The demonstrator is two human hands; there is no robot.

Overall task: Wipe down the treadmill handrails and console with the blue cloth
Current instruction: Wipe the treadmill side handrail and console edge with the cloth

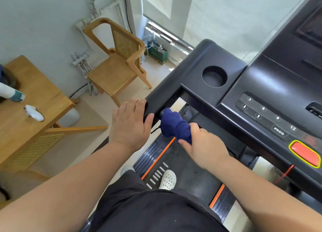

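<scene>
The black treadmill console (261, 78) fills the right side, with a round cup holder (214, 76), number buttons and a red stop button (305, 153). Its left handrail (167, 92) runs down toward me. My left hand (130, 125) grips the near end of that handrail. My right hand (200, 142) holds the dark blue cloth (174, 125), which is wrapped around a short inner grip bar just right of the handrail end. The bar under the cloth is mostly hidden.
A wooden chair (118, 60) stands at the wall to the left of the treadmill. A wooden table (34, 92) with small objects is at far left, another chair tucked under it. My feet in white clogs (168, 179) stand on the belt.
</scene>
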